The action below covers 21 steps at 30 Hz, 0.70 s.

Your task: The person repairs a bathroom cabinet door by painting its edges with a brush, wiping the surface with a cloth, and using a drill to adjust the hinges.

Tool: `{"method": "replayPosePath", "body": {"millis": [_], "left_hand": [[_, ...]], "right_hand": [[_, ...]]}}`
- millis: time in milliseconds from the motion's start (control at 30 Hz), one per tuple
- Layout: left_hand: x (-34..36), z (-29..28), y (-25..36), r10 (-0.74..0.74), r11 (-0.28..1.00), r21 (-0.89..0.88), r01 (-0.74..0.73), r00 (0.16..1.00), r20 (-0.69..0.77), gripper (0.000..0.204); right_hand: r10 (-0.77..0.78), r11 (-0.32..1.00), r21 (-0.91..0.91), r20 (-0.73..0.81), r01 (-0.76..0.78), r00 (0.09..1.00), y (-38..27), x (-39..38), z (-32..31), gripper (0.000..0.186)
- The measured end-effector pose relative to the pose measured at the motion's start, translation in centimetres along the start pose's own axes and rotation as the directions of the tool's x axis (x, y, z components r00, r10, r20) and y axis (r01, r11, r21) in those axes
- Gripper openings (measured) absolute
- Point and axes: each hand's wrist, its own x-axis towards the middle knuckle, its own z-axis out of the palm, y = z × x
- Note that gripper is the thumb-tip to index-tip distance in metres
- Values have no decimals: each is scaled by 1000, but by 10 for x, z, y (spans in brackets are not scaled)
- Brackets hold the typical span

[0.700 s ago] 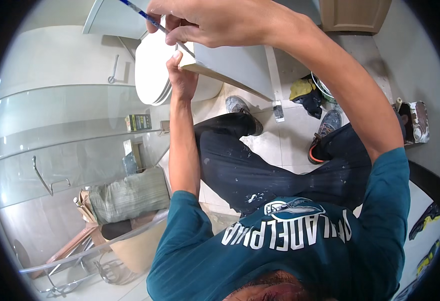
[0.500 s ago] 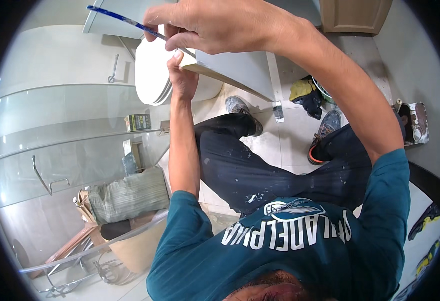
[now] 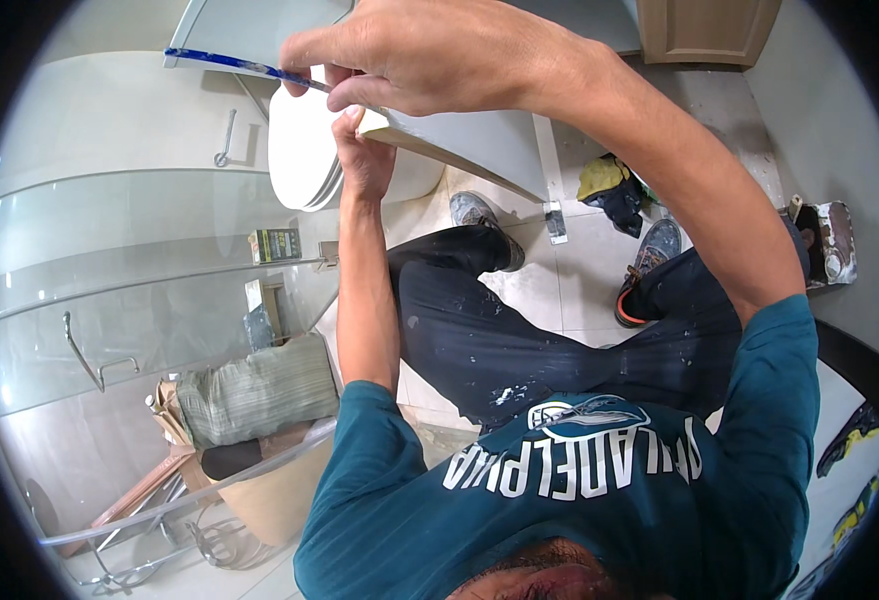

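Note:
My right hand (image 3: 369,65) holds a thin blue-handled tool (image 3: 221,60), likely a brush, over the upper end of a pale panel (image 3: 474,140). The tool's handle lies nearly flat, pointing left; its working tip is hidden behind my fingers. My left hand (image 3: 364,160) grips the panel at its cream-coloured end, thumb on top, below my right hand. Just left of both hands is a white toilet seat and lid (image 3: 299,150). Above it is a pale cabinet or board (image 3: 199,30).
A glass shower screen (image 3: 109,230) stands left, with a wrapped roll (image 3: 249,390) and a small box (image 3: 274,243). Dark-and-yellow cloths (image 3: 614,190) lie on the tiled floor (image 3: 559,280) near my feet. A paint-smeared container (image 3: 831,245) is right; a wooden cabinet (image 3: 704,25) is top right.
The tool's free end has swung down to the left, from steeply slanted to nearly flat. My right hand has shifted slightly left and down. My left hand stays on the panel.

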Motion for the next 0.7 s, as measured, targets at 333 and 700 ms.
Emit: {"method": "replayPosePath", "body": {"millis": [333, 700], "left_hand": [[0, -5, -2, -12, 1000, -24, 12, 1000, -15, 62], [1, -2, -1, 4, 1000, -21, -3, 1000, 26, 61]], "right_hand": [[-88, 995, -50, -57, 85, 995, 8, -1, 9, 18], [-54, 998, -28, -59, 52, 997, 14, 0, 15, 16]]}}
